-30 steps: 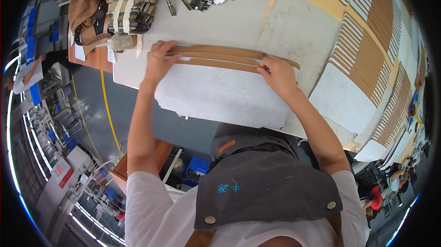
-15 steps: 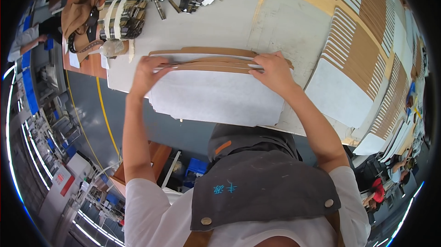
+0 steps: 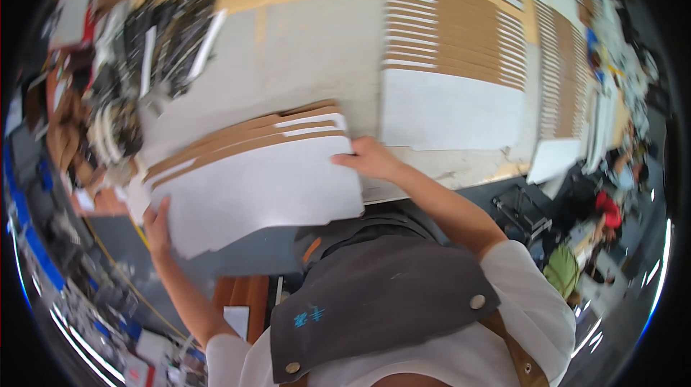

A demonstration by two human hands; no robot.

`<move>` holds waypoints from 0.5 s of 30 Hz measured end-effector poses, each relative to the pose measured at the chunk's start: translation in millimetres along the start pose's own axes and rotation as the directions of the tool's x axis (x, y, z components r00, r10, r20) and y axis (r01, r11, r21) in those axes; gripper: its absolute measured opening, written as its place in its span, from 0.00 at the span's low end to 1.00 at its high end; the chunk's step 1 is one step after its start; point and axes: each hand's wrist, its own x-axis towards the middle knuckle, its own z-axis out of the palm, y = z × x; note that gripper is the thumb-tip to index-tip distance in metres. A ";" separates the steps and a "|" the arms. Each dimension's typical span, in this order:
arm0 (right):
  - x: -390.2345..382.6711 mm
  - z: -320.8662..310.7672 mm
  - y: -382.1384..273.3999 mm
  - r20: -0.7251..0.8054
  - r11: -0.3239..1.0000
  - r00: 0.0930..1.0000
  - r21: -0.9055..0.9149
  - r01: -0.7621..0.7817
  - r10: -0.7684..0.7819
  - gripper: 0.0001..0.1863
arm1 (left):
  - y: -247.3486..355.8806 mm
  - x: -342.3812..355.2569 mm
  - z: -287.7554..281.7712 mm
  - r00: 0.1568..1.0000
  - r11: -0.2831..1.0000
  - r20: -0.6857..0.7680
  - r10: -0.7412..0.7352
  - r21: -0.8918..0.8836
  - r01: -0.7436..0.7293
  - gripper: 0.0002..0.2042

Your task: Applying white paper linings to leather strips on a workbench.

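Observation:
A stack of white sheets (image 3: 252,185) with layered brown strips along its far edge is held between my two hands, slightly tilted at the front of the table. My left hand (image 3: 157,223) grips its left end, with the thumb on the white face. My right hand (image 3: 362,157) pinches its right edge, thumb on top. To the right of the stack, similar sheets (image 3: 450,108) lie overlapped in rows, their brown and white ends showing like steps.
Dark plaid strips (image 3: 169,34) and white pieces lie at the table's (image 3: 302,49) back left, with brown items (image 3: 68,128) and a blurred bundle (image 3: 115,128) nearer left. More sheet rows (image 3: 558,78) continue rightward. Co-workers (image 3: 606,211) are at the far right. A wooden box (image 3: 243,293) stands below the table.
The view has turned rightward. My hands have moved from the stack's far edge to its two ends and have drawn it toward me, rotating it so the left end is nearer.

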 end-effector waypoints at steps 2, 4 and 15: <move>-14.3 -16.3 12.8 -0.082 0.963 0.990 0.236 0.131 -0.114 0.20 | 24.2 -6.1 16.1 0.999 0.997 0.024 0.025 -0.074 -0.023 0.14; -38.4 -53.6 34.9 -0.179 0.944 0.983 0.313 0.104 -0.049 0.17 | 46.8 -4.2 55.5 0.993 0.997 0.092 0.070 -0.043 -0.066 0.14; -158.4 -217.2 237.2 -0.547 0.755 0.749 0.649 0.098 0.373 0.14 | 118.8 -34.5 373.4 0.900 0.984 0.421 0.114 0.081 -0.162 0.13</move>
